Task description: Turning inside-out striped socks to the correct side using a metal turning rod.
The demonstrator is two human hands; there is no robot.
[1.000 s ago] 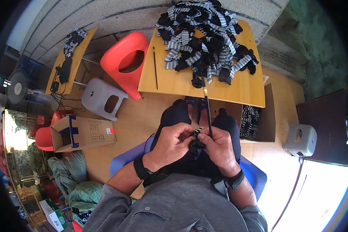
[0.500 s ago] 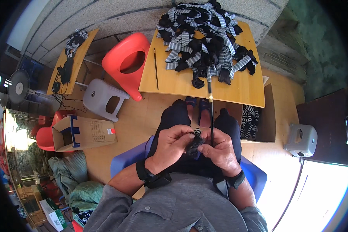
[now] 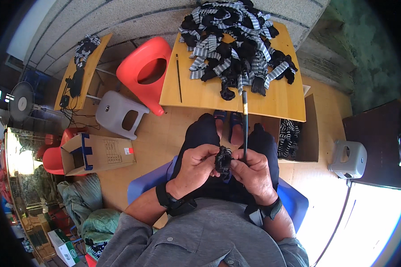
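Over my lap, my left hand (image 3: 197, 165) pinches the left edge of a crumpled black fabric piece (image 3: 222, 163), fuzzy in texture. My right hand (image 3: 250, 172) closes its thumb and fingers on the right edge of the same piece. A thin black rod (image 3: 245, 127) with a pale band runs up from the fingers of my right hand to the table's near edge. Whether those fingers grip the rod is partly hidden. Ahead, a heap of black and grey-white striped fabric pieces (image 3: 236, 42) covers much of the wooden table (image 3: 196, 95).
Another thin dark stick (image 3: 179, 78) lies on the table's left side. A red stool (image 3: 136, 71) and a grey stool (image 3: 116, 111) stand to the left, near a cardboard box (image 3: 104, 153). Under the table's right side, an open carton (image 3: 309, 133) holds striped fabric.
The black fabric piece has been turned upright between my fingers, and its striped end no longer shows. The rod's upper end has shifted slightly right. My hands stay nearly in place.
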